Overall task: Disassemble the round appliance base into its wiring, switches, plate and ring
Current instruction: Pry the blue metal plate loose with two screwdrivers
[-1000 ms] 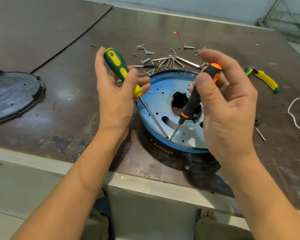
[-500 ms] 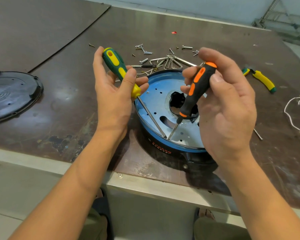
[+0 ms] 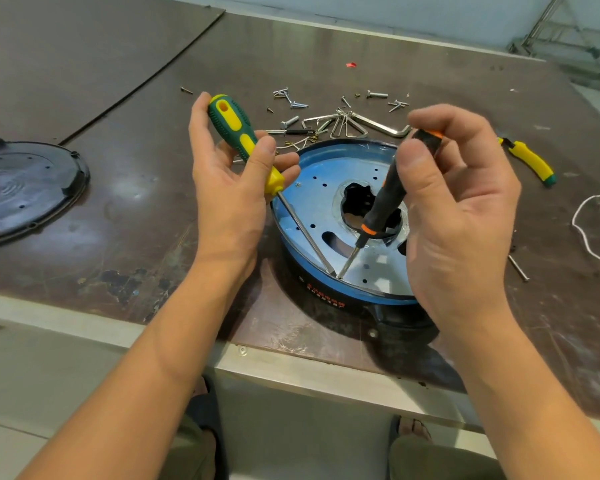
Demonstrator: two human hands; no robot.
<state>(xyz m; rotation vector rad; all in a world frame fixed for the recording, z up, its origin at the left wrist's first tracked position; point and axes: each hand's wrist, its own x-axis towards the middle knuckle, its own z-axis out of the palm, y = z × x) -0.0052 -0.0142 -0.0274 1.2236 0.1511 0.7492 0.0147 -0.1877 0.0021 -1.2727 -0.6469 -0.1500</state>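
Change: against the frame half a second back, the right hand (image 3: 454, 216) now has its thumb up at the cap of the black-and-orange screwdriver (image 3: 385, 199), which stands steeper; the left hand (image 3: 229, 181) is unmoved.
Left hand: clamped on the green-and-yellow screwdriver (image 3: 238, 133).
Tips: both meet at the near edge of the blue plate (image 3: 312, 188).
Appliance base (image 3: 329, 306): on the surface (image 3: 136, 188), near its front edge.
Writing: red print on the base's black rim, too small to read.
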